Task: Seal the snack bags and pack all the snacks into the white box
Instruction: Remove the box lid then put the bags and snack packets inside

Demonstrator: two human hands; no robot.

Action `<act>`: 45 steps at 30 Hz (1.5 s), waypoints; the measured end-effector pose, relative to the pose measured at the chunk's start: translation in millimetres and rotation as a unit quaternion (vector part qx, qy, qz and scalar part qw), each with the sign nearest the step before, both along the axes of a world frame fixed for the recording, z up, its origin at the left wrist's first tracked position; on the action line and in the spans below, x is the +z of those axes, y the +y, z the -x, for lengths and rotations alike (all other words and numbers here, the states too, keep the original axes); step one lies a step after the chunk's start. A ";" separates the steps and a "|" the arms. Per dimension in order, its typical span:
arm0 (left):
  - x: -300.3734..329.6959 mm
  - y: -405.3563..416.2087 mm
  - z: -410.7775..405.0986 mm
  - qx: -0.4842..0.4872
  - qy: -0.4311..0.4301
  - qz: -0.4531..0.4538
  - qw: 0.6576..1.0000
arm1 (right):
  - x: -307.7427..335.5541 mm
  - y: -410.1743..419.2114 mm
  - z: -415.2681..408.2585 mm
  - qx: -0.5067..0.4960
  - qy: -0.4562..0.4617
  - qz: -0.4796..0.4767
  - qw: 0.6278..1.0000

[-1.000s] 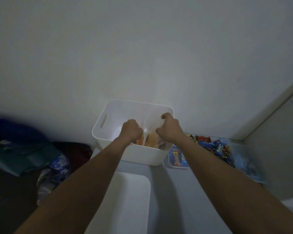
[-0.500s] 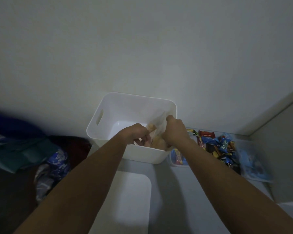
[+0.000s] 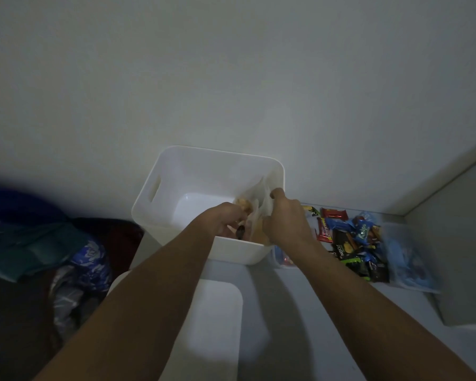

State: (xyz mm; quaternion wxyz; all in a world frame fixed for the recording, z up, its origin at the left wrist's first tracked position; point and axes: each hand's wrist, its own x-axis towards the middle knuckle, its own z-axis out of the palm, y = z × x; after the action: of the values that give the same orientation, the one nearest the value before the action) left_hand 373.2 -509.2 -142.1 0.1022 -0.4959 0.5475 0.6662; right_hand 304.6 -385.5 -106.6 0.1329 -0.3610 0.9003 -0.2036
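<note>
The white box (image 3: 193, 166) stands against the wall with a handle slot on its left side. Both hands reach into its right half. My right hand (image 3: 285, 221) pinches the top edge of a clear snack bag (image 3: 254, 198) holding pale orange snacks. My left hand (image 3: 226, 220) grips the lower part of the same bag, fingers curled; a small dark item shows just below them. To the right of the box lies a pile of wrapped snacks (image 3: 349, 240) in red, blue, black and green wrappers.
A flat white lid (image 3: 217, 320) lies on the surface in front of the box. A clear container (image 3: 407, 257) with blue contents sits at the far right. Dark and blue-patterned cloth and bags (image 3: 66, 259) are heaped at the left. A wall corner rises at right.
The bag has gone lower into the box's right side. My left hand has dropped deeper beside it, and my right hand has shifted to the box's right rim.
</note>
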 end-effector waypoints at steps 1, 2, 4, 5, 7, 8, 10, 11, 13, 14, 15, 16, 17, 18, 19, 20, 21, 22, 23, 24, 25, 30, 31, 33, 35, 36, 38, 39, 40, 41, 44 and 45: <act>-0.3 -0.6 -0.2 -0.006 -0.003 0.008 1.000 | 1.0 -0.3 -1.8 0.013 0.014 -0.006 1.000; 1.4 0.4 -0.5 -0.007 -0.010 0.024 1.000 | 0.9 -1.1 -3.1 0.027 0.033 -0.007 0.999; 0.7 2.0 -1.9 -0.011 -0.021 0.052 0.998 | 0.3 -2.6 -5.5 0.049 0.084 -0.001 0.995; -1.1 2.0 -2.1 -0.013 -0.019 0.057 0.998 | 0.0 -3.3 -6.3 0.056 0.117 0.002 0.992; 0.4 5.9 -2.5 0.000 0.016 0.016 1.000 | 0.0 -3.6 -7.0 0.067 0.166 -0.005 0.984; 2.0 7.6 -2.6 0.010 0.034 -0.006 0.999 | 0.3 -2.7 -6.8 0.069 0.170 -0.018 0.983; 7.2 9.9 -4.1 0.022 0.036 -0.020 0.999 | -0.2 -0.2 -5.3 0.064 0.159 -0.060 0.983; 10.5 11.2 -5.1 0.016 0.032 -0.015 0.999 | -1.8 1.3 -3.6 0.060 0.155 -0.069 0.984; 10.1 9.8 -4.7 -0.035 0.013 0.037 0.999 | -7.9 3.7 0.1 0.060 0.150 -0.058 0.985; 10.7 10.0 -5.0 -0.068 0.000 0.071 0.995 | -10.4 4.7 0.8 0.060 0.146 -0.045 0.986; 12.3 10.7 -5.4 -0.090 -0.010 0.097 0.991 | -12.4 5.6 1.5 0.061 0.141 -0.031 0.988; 14.8 11.3 -5.7 -0.104 -0.010 0.114 0.988 | -12.9 7.1 1.5 0.060 0.134 -0.020 0.989; 19.1 13.0 -6.5 -0.111 -0.008 0.125 0.986 | -12.0 8.7 1.4 0.056 0.128 -0.010 0.990; 23.6 14.3 -7.3 -0.116 -0.006 0.137 0.984 | -9.8 10.7 1.0 0.050 0.121 -0.004 0.991; 28.7 15.6 -9.7 -0.120 -0.005 0.150 0.981 | -7.5 12.9 0.3 0.045 0.114 0.004 0.993; 31.7 15.8 -12.1 -0.124 -0.001 0.166 0.978 | -5.0 15.4 -0.6 0.041 0.102 0.011 0.994; 34.5 15.9 -15.4 -0.122 0.004 0.182 0.976 | -2.9 18.1 -1.7 0.040 0.090 0.019 0.995; 36.4 15.8 -19.2 -0.116 0.011 0.197 0.973 | -0.2 21.4 -3.7 0.038 0.079 0.023 0.996; 38.3 16.0 -23.4 -0.108 0.020 0.211 0.971 | 2.0 24.8 -5.6 0.038 0.072 0.027 0.996; 40.5 16.4 -27.4 -0.100 0.030 0.223 0.969 | 4.1 28.4 -7.6 0.037 0.065 0.031 0.997; 42.8 17.2 -31.6 -0.091 0.039 0.235 0.967 | 4.3 31.9 -9.1 0.036 0.058 0.036 0.997; 46.3 24.9 -56.0 -0.079 0.072 0.311 0.944 | 1.5 51.0 -15.4 0.012 0.019 0.068 0.997; 45.5 27.4 -59.4 -0.086 0.079 0.330 0.937 | -0.1 55.8 -15.0 0.004 0.014 0.074 0.997; 44.9 34.7 -62.6 -0.101 0.087 0.368 0.920 | -2.4 67.4 -11.9 -0.016 0.010 0.078 0.997; 47.6 47.3 -61.6 -0.108 0.104 0.408 0.901 | -6.7 80.8 -3.6 -0.037 0.005 0.068 0.997; 48.5 54.0 -58.5 -0.106 0.115 0.429 0.890 | -7.9 88.7 1.9 -0.048 -0.005 0.056 0.997; 50.9 68.1 -49.4 -0.103 0.138 0.454 0.874 | -11.7 106.0 13.9 -0.069 -0.022 0.036 0.997; 52.1 75.9 -43.4 -0.107 0.151 0.455 0.871 | -14.0 115.5 20.4 -0.076 -0.026 0.029 0.996; 52.2 83.6 -36.6 -0.114 0.160 0.451 0.871 | -15.5 125.4 25.9 -0.085 -0.026 0.020 0.996; 52.0 91.6 -29.6 -0.125 0.167 0.446 0.871 | -17.8 134.8 32.4 -0.093 -0.025 0.016 0.995; 48.3 114.2 -7.9 -0.159 0.180 0.419 0.876 | -24.1 162.7 50.9 -0.122 -0.039 -0.004 0.992; 45.1 120.0 -0.8 -0.172 0.181 0.414 0.876 | -26.5 170.6 57.1 -0.130 -0.045 -0.013 0.990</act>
State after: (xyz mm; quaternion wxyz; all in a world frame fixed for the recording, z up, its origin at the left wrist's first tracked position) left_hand 374.0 -389.2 -97.1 -0.1006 -0.2617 0.8586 0.4292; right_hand 247.5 -214.9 -133.1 0.1507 -0.2291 0.9354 -0.2234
